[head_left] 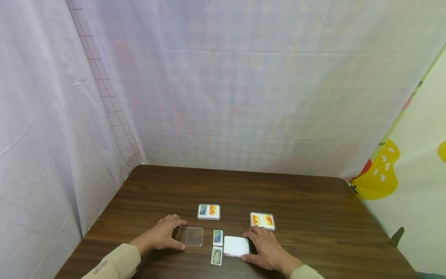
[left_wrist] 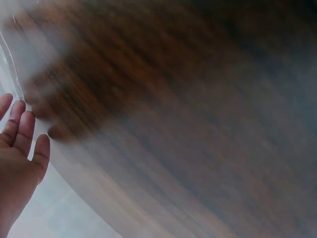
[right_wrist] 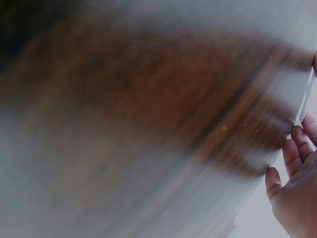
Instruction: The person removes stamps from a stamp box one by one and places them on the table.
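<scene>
On the table's near part my left hand (head_left: 165,233) spans the left end of a clear plastic case half (head_left: 193,236), thumb at its near edge and forefinger at its far edge. My right hand (head_left: 266,248) holds a flat case with a white face (head_left: 236,246) by its right end, thumb and forefinger at opposite edges. Between the two lie two small picture cards, a blue-green one (head_left: 217,237) and a greenish one (head_left: 216,256) in front of it. The left fingers (left_wrist: 24,131) and right fingers (right_wrist: 291,157) show at the edges of the wrist views.
Two clear cases with cards inside lie farther back, one (head_left: 209,212) behind the cards and one (head_left: 263,221) just beyond my right hand. The brown wooden table (head_left: 237,186) ends at a pale curtain (head_left: 237,97) behind, with cloth on both sides.
</scene>
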The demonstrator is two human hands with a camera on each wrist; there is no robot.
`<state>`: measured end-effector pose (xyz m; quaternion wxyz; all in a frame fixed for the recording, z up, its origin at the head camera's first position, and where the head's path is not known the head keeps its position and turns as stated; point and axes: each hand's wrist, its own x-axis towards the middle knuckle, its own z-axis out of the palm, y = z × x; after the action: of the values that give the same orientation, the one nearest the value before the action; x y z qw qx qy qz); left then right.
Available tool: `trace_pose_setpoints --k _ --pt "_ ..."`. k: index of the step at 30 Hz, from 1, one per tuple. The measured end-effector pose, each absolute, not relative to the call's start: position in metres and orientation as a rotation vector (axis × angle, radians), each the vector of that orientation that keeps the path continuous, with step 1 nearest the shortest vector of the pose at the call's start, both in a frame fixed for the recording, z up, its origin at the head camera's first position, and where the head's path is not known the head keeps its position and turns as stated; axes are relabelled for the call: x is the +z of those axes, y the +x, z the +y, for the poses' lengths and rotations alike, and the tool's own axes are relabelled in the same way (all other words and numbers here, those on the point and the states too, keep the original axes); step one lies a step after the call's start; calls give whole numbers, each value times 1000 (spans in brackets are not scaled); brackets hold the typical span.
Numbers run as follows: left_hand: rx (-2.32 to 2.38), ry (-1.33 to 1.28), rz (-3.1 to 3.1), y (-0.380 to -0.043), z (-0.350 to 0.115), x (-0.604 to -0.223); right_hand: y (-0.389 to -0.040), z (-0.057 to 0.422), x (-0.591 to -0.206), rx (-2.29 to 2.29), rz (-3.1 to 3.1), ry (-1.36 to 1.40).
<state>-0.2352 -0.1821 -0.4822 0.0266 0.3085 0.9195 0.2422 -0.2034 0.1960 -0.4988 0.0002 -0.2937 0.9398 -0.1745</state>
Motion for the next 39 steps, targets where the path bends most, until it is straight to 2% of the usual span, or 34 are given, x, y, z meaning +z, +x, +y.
trace_pose_setpoints --k 39 --pt "693 980 2900 -247 -161 -468 -203 195 -494 -618 2955 -892"
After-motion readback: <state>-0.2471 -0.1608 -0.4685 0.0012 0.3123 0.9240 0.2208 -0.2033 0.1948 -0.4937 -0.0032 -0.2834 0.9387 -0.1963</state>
